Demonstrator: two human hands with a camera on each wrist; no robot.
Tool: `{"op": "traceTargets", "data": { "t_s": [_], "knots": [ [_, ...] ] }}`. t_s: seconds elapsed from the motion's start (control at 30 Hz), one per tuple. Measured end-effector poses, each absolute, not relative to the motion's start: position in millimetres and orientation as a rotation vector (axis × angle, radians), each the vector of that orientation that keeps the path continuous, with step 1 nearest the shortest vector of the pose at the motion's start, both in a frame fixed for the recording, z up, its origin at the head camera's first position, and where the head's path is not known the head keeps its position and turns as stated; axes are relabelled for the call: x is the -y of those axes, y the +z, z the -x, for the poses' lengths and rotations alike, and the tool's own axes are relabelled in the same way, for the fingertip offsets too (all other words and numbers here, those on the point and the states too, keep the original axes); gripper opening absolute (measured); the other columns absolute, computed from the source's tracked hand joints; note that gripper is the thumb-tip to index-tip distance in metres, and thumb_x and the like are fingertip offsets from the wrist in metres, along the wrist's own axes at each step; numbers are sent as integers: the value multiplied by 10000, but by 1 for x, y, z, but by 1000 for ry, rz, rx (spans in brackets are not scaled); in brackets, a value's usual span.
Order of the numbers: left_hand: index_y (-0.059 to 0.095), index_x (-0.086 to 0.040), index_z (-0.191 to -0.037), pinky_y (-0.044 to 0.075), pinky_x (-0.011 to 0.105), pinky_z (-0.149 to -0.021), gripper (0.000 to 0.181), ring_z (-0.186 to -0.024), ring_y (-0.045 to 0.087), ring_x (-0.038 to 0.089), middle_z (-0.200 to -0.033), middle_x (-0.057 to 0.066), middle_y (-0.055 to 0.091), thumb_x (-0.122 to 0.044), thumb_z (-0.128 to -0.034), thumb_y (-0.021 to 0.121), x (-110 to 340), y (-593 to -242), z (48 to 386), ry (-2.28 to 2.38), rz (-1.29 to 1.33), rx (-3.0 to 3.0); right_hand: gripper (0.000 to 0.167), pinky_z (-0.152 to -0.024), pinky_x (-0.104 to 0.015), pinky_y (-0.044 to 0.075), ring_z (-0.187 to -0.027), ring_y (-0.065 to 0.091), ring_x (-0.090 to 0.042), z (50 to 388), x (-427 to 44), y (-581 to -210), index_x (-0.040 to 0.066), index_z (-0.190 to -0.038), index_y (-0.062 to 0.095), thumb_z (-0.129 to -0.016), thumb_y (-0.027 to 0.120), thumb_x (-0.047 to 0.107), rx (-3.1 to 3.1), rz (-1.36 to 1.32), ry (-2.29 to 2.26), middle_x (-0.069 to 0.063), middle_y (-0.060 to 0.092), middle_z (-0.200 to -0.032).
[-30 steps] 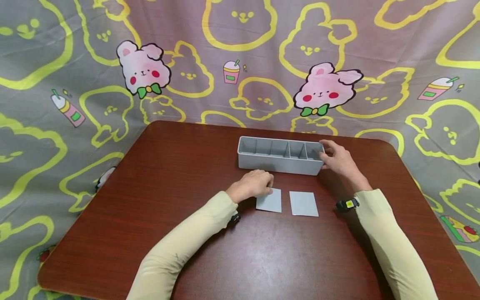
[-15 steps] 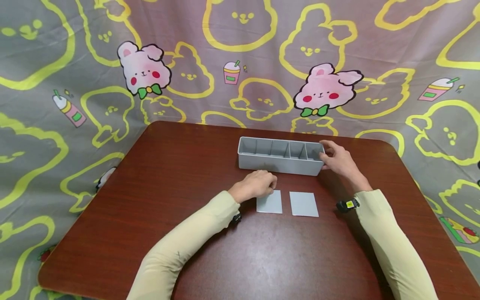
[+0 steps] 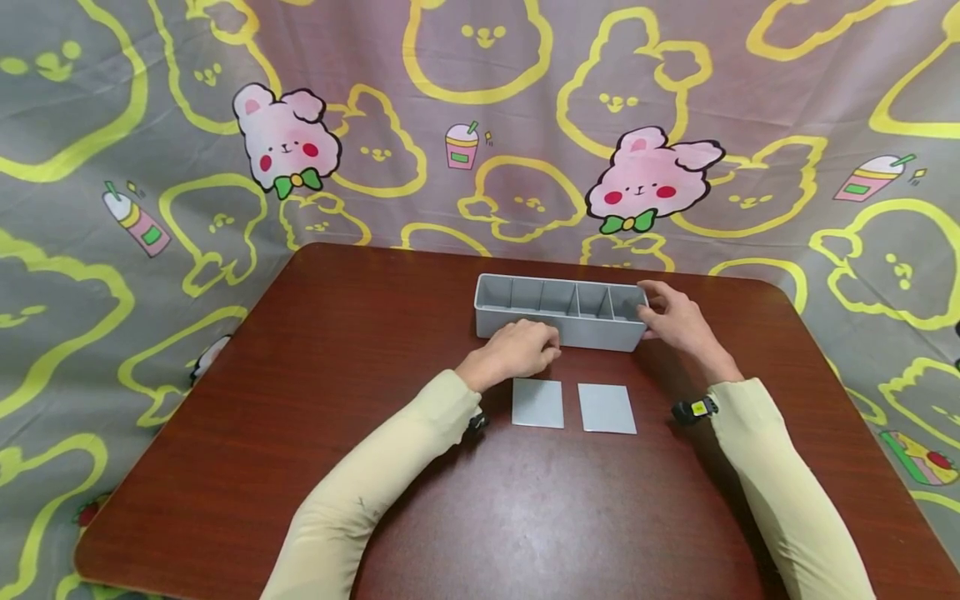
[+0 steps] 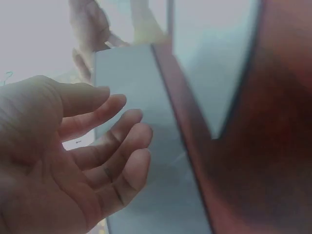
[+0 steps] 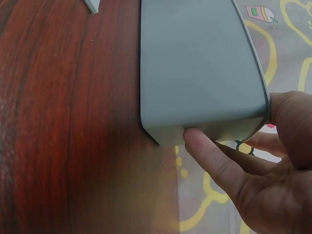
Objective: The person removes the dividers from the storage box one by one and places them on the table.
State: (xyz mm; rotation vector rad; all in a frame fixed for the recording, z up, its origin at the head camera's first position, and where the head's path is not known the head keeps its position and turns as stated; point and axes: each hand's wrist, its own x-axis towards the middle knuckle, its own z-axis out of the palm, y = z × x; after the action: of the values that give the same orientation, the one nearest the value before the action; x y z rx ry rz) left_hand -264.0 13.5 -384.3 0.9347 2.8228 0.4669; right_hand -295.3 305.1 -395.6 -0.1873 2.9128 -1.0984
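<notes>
Mostly, the left wrist view is washed out and soft, with a pale plate cut off by its top edge; which plate, I cannot tell. From the head, the left hand (image 3: 517, 348) hides part of the front wall of the box (image 3: 600, 332), and the right wrist view cuts the box off at the top. Whether the thin upright lines in its left half are dividers or ribs is hard to make out.

The box is grey, long and open-topped, upright towards the back of the worktop (image 3: 390, 300), with clear cross walls in its right half. In front of it, two pale grey plates lie flat side by side, apart: the left plate (image 3: 537, 404) and the right plate (image 3: 607, 408).

The left hand is half open, fingers loosely bent, thumb apart from them, holding nothing; contact with the box is unclear. The right hand (image 3: 678, 321) grips the box's right end, thumb at the rim and a fingertip against the outside of the end wall.
</notes>
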Motion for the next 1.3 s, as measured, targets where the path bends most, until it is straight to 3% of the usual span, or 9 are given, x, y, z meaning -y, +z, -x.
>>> {"op": "traceTargets", "data": {
  "t_s": [0.17,0.43,0.73,1.0,1.3],
  "knots": [
    [686,-202,-1038,466,264,-666,170,-720,568,83,-904,-77,667,-279,-1009,538,-13,-371,268,588,-941,-2875,547,-735,-399,588,-790,719,-286,295,-304,-396,106,-1499,351,-990,538,178,-2916,193,-1088,-312,478,-1373],
    [685,-186,-1039,423,239,-598,167,-626,540,95,-784,-60,633,-283,-1003,554,-18,-363,272,787,-881,-2884,551,-753,-427,586,-809,716,-303,292,-304,-394,97,-1504,344,-996,540,183,-2912,204,-1101,-321,477,-1372],
    [664,-189,-1017,431,235,-604,148,-630,545,90,-812,-78,634,-274,-1001,544,-26,-361,279,979,-840,-2891,547,-766,-441,582,-826,714,-319,293,-303,-395,105,-1504,343,-996,529,180,-2917,192,-1083,-316,471,-1382],
    [637,-189,-1023,440,234,-666,129,-714,577,90,-873,-68,653,-262,-1003,531,-36,-359,285,1053,-759,-2915,541,-692,-321,585,-779,721,-261,295,-304,-395,104,-1497,354,-995,537,189,-2927,197,-1074,-321,473,-1383],
    [634,-165,-1062,453,239,-740,140,-852,593,111,-952,-28,661,-246,-994,543,-47,-363,293,1117,-714,-2910,539,-710,-378,589,-772,719,-250,296,-303,-397,105,-1494,359,-992,540,178,-2925,195,-1080,-324,479,-1374]
  ]
}}
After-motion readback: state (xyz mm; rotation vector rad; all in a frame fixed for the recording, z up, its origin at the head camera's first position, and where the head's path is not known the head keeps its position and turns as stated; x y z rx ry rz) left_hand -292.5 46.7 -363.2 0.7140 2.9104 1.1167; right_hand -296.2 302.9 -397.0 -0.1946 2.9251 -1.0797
